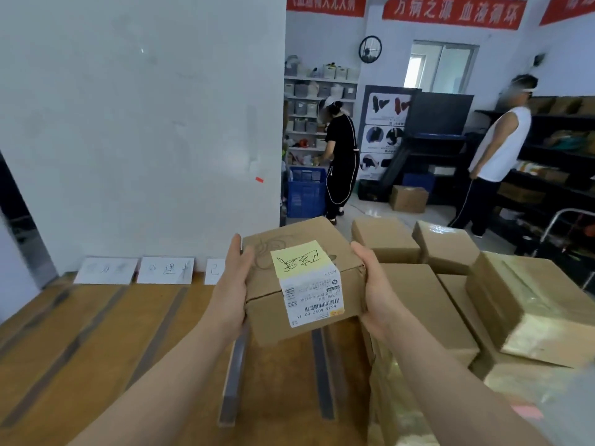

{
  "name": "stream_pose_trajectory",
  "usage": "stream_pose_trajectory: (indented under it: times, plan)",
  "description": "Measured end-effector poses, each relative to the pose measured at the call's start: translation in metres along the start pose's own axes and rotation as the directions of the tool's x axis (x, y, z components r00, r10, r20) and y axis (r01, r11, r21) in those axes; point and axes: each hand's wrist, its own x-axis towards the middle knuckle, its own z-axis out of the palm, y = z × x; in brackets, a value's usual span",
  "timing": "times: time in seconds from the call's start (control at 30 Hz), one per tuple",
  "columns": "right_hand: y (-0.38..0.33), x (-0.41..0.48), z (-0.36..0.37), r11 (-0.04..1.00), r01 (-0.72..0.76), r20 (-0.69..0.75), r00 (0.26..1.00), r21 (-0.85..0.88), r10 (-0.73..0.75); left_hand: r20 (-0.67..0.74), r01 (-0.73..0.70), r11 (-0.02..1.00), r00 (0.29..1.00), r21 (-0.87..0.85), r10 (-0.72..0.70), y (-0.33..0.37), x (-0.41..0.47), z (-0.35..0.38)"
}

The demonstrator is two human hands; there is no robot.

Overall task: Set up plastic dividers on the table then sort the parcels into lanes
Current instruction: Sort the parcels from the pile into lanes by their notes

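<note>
Head view: left hand point(232, 284) and right hand point(375, 286) clasp parcel point(302, 278) between them

Red banner point(454, 11): 万病之源 血液循环. Parcel point(302, 278) shipping label point(314, 297): A017. Middle paper sign point(165, 269): 处理中.

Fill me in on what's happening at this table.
A person holds a cardboard parcel between the left hand and the right hand, above a wooden table. Divider strips already lie along the table, forming lanes. More parcels are stacked to the right, unsorted. White paper signs lean on the wall behind.
</note>
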Motion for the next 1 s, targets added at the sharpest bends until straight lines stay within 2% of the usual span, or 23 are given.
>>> stream_pose_trajectory:
  times: [0.1,0.27,0.43,0.6,0.77,0.83,0.9,1.0]
  plan:
    - [0.008,0.004,0.001,0.999,-0.008,0.010,1.000,0.033,0.007,-0.021,-0.028,0.994,0.999,0.107,0.030,-0.007,-0.003,-0.009]
    - [0.026,0.014,0.004,0.988,-0.064,0.028,0.998,0.141,0.060,-0.103,0.025,0.995,0.995,0.099,-0.014,-0.013,0.003,-0.019]
    - [0.040,0.026,0.007,0.969,-0.237,0.154,0.963,0.075,0.223,-0.168,0.235,0.972,0.959,0.011,-0.230,-0.027,0.011,-0.073]
    - [0.063,0.042,0.027,0.940,-0.341,0.148,0.930,0.007,0.336,-0.214,0.471,0.877,0.851,-0.096,-0.480,-0.032,-0.002,-0.123]
    - [0.092,0.056,0.067,0.877,-0.439,0.073,0.898,0.195,0.433,-0.447,0.433,0.889,0.772,-0.151,-0.452,-0.042,-0.008,-0.166]
    - [0.100,0.056,0.092,0.869,-0.438,0.087,0.899,0.233,0.430,-0.484,0.423,0.893,0.755,-0.156,-0.442,-0.046,-0.008,-0.179]
    - [0.108,0.056,0.116,0.889,-0.408,0.102,0.913,0.209,0.395,-0.503,0.421,0.893,0.745,-0.157,-0.439,-0.048,-0.007,-0.187]
    - [0.122,0.059,0.151,0.918,-0.395,0.118,0.914,0.036,0.388,-0.466,0.369,0.900,0.770,-0.232,-0.436,-0.048,-0.001,-0.197]
